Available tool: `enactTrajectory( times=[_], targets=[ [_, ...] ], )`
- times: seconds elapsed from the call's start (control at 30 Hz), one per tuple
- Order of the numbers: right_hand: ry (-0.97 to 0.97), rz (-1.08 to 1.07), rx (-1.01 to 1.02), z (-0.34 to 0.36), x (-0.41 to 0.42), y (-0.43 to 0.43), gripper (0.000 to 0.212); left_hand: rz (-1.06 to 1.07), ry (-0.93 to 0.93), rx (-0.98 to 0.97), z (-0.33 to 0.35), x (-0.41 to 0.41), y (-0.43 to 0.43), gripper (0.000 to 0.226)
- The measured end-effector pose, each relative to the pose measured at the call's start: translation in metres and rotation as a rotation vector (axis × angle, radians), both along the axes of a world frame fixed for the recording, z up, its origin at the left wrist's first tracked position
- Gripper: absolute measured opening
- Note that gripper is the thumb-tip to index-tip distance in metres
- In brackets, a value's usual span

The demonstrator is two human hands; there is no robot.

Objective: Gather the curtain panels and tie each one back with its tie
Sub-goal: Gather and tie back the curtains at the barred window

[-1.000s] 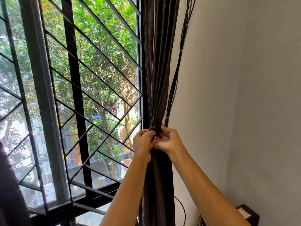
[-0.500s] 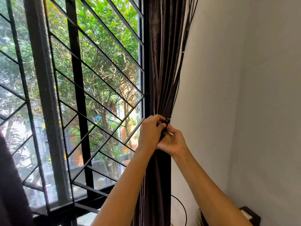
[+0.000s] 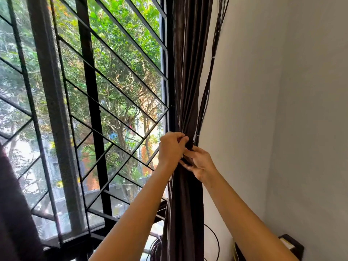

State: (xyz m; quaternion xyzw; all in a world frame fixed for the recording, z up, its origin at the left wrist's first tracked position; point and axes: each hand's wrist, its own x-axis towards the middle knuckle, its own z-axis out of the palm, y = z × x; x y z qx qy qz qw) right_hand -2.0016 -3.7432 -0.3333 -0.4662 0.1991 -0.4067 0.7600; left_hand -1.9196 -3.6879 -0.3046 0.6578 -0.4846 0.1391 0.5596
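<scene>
The dark brown curtain panel (image 3: 188,76) hangs gathered into a narrow vertical bundle between the black window frame (image 3: 170,72) and the grey wall (image 3: 244,91). Both hands meet on the bundle at its pinched waist, near mid-height of the view. The left hand (image 3: 171,147) is on the window side of the bundle, fingers curled closed around a dark tie (image 3: 189,143) that shows as a small dark knot-like mass at the fingertips. The right hand (image 3: 200,162) is on the wall side and slightly lower, palm turned toward the fabric, fingers half curled and pinching the folds and the lower part of the tie; how the tie ends run is hidden by the fingers. The two hands touch each other at the fingertips. A bunch of black cables (image 3: 207,95) runs down the wall just beside the curtain's right edge and passes close behind the right hand. To the left, the diagonal window grille (image 3: 113,95) stands near the left forearm, apart from it. Open wall lies to the right of the right arm. A second dark curtain panel (image 3: 13,213) fills the lower left corner, well apart from the hands. A dark box (image 3: 291,245) sits low in the right corner.
</scene>
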Motion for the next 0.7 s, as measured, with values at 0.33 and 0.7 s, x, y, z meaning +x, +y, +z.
enactTrajectory(
  times=[0.33,0.7],
  targets=[
    [0.625,-0.454,-0.706,-0.011,-0.003,-0.034,0.013,0.045,-0.051,0.034,0.004,0.003,-0.01,0.016],
    [1.043,-0.37,-0.801,0.013,-0.003,-0.072,0.034,0.178,-0.469,0.179,0.065,-0.001,-0.039,0.017]
  ],
)
